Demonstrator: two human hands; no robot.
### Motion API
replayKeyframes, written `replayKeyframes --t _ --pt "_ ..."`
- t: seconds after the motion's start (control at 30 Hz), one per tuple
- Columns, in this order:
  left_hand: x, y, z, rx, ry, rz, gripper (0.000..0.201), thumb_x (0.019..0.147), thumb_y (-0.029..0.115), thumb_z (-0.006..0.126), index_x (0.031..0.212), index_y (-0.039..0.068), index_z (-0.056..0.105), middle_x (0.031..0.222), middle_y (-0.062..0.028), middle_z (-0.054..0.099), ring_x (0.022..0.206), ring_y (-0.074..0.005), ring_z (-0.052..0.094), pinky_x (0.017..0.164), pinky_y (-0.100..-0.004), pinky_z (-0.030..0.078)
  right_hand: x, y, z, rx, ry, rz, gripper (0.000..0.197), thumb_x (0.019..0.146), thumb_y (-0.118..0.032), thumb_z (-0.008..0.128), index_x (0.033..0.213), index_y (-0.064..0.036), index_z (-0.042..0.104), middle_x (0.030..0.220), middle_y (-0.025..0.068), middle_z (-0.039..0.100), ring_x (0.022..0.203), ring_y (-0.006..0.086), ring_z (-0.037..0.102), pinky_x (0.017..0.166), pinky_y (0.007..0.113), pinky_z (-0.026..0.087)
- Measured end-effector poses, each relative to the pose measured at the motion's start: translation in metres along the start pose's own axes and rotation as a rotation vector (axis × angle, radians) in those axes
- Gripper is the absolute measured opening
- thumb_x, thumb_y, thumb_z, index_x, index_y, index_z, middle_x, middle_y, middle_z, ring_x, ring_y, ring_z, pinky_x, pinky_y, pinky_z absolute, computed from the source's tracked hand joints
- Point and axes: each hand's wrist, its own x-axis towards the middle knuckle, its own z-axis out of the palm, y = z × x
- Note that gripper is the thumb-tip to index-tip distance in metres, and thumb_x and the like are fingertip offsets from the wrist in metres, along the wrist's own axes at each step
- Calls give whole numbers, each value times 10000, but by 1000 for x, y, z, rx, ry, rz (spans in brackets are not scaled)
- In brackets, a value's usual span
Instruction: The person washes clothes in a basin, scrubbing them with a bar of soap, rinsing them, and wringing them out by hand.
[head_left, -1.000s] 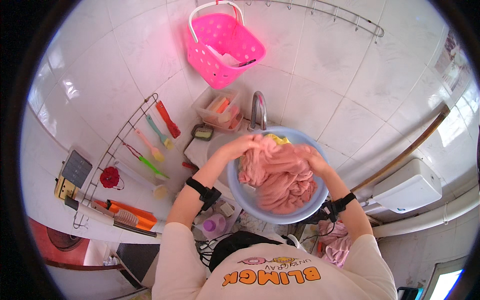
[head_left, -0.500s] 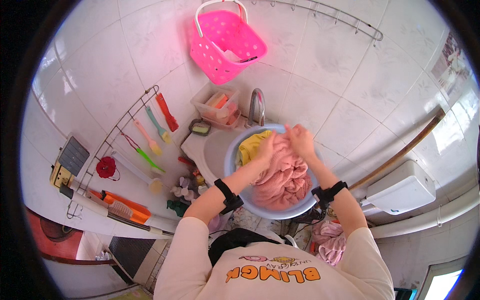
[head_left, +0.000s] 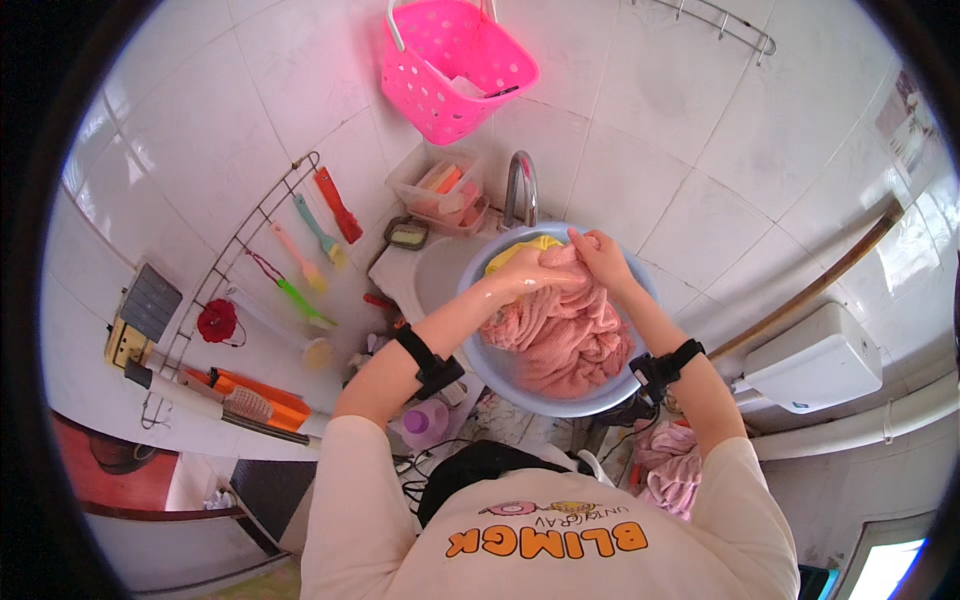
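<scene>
A wet pink knit cloth (head_left: 572,345) lies bunched in a round light-blue basin (head_left: 545,404). Gripping a fold at its far end is my left hand (head_left: 528,272), fingers wrapped round the fabric. Close beside it, my right hand (head_left: 600,258) is closed on the same cloth. A yellow cloth (head_left: 540,244) shows behind my left hand, partly covered by the hand and the pink folds. The basin rests over a white sink (head_left: 432,275), in front of a chrome faucet (head_left: 521,188).
A pink basket (head_left: 455,75) hangs above. A clear plastic box (head_left: 440,190) stands by the faucet. Brushes, including a red brush (head_left: 338,205), hang from a wall rack at left. A white cistern (head_left: 815,358) and wooden stick (head_left: 810,282) are at right; pink cloth (head_left: 668,465) lies below.
My left hand has moved to the pink cloth's far end, close to my right, covering more of the yellow cloth. The whole view has shifted slightly.
</scene>
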Motion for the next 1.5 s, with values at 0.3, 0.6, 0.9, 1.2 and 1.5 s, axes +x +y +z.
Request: replayKeyframes --t 0.3,0.6,0.9,1.2,1.5 --pt "10 8 -45 -8 176 -102 247 724 108 603 937 -15 584 941 -67 592 894 -149 541 781 -263 419 -33 79 -7 -377 -335 -251 398 771 -367 622 915 -1 563 836 150 617 777 293 587 719 345 452" --pt "-21 15 -21 1647 -625 -175 274 689 218 642 913 60 625 867 -135 629 793 -251 596 702 -331 471 -45 90 -17 -477 -267 -216 468 757 -369 612 1073 -40 505 914 204 591 871 333 571 773 406 443" --pt "-16 14 -55 729 308 308 311 710 241 583 939 34 619 861 -177 627 802 -291 611 715 -336 475 -46 79 -46 44 -255 176 433 731 -358 624 993 -14 599 1094 156 554 981 246 554 786 354 463" --pt "-17 141 -66 725 424 456 319 793 176 554 1033 -33 583 955 -74 618 856 -129 557 769 -267 444 20 -88 -131 580 -113 -82 313 826 -186 555 1072 8 555 1049 124 579 941 217 561 824 331 470" --pt "-44 167 -58 504 206 480 318 791 172 522 1054 -1 573 984 -77 616 883 -186 566 826 -303 440 8 -166 -141 196 -164 -142 394 815 -256 562 1104 10 535 1097 133 560 976 189 556 858 300 455"
